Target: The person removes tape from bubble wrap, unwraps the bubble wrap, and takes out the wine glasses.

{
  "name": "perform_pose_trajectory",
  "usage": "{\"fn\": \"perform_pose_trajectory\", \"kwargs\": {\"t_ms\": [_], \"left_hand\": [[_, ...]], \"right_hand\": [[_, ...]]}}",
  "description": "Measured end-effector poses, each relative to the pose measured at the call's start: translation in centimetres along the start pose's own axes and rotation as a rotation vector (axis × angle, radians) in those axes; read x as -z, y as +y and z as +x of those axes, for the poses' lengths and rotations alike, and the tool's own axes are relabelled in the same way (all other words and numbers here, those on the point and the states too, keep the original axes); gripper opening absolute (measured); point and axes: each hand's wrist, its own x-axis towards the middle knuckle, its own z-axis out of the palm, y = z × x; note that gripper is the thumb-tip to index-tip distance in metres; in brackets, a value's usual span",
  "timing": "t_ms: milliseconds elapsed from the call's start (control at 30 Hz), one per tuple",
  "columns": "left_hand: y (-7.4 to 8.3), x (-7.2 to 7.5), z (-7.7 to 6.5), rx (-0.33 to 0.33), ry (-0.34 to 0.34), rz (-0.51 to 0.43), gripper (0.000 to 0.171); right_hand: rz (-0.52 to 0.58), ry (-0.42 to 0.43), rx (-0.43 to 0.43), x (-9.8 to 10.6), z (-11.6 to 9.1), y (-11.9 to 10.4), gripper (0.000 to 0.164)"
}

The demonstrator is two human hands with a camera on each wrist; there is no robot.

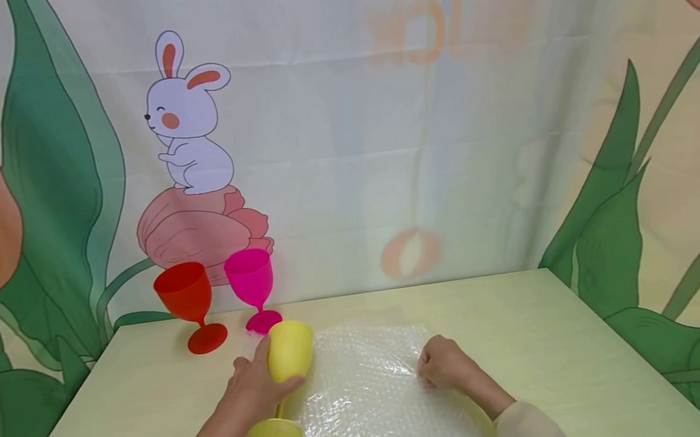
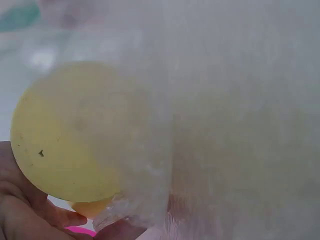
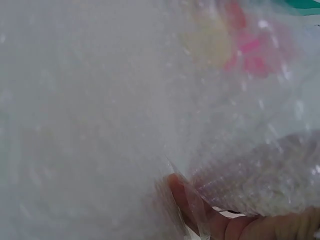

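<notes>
My left hand (image 1: 253, 393) grips a yellow plastic goblet (image 1: 293, 351) around its bowl, the thumb across the lower part. The goblet leans slightly, its round foot toward me. In the left wrist view the underside of the yellow foot (image 2: 60, 155) faces the camera, partly veiled by clear bubble wrap (image 2: 250, 125). At the wrap's right side, my right hand (image 1: 445, 363) pinches the sheet of bubble wrap (image 1: 370, 400) between curled fingers and thumb. Up close in the right wrist view, a fold of film (image 3: 199, 210) bunches at the fingertips (image 3: 176, 186).
A red goblet (image 1: 184, 294) and a magenta goblet (image 1: 251, 281) stand upright at the back left of the pale yellow table (image 1: 597, 364). Behind the table hangs a printed cloth (image 1: 335, 147) with a rabbit and large plants.
</notes>
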Motion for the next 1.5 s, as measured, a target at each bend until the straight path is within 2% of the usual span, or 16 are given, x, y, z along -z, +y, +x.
{"fn": "perform_pose_trajectory", "kwargs": {"t_ms": [133,233,367,467,567,667,867,1000,1233,1367,1500], "left_hand": [[-0.4,0.2,0.2,0.022,0.003,-0.019,0.100],[-0.6,0.2,0.1,0.037,0.035,-0.004,0.094],[-0.6,0.2,-0.1,0.020,0.100,0.050,0.082],[-0.6,0.1,-0.2,0.013,0.112,0.063,0.075],[-0.5,0.0,-0.1,0.034,0.079,0.053,0.077],[-0.5,-0.1,0.1,0.051,0.030,0.035,0.081],[-0.7,0.0,0.2,0.059,-0.029,-0.030,0.083],[-0.8,0.2,0.1,0.047,-0.036,-0.062,0.082],[-0.4,0.2,0.0,0.064,-0.048,-0.049,0.088],[0.2,0.2,0.1,0.093,-0.069,-0.024,0.090],[0.3,0.1,0.3,0.074,-0.049,-0.014,0.085]], "right_hand": [[-0.013,0.018,0.000,-0.2,0.1,0.2,0.027],[-0.040,0.038,0.021,-0.4,0.2,0.3,0.034],[-0.080,0.058,0.047,-0.5,0.4,0.3,0.044],[-0.094,0.049,0.029,-0.5,0.6,0.2,0.047],[-0.084,0.015,-0.016,-0.2,0.6,0.1,0.048],[-0.024,-0.021,-0.048,0.6,0.5,0.0,0.045],[0.133,-0.126,-0.039,2.1,0.4,0.3,0.050],[0.159,-0.167,-0.042,2.6,0.3,0.3,0.053],[0.101,-0.166,-0.011,2.5,-0.1,0.2,0.049],[0.040,-0.151,-0.003,2.4,-0.1,0.0,0.039],[-0.007,-0.158,-0.004,2.4,-0.2,-0.2,0.027]]}}
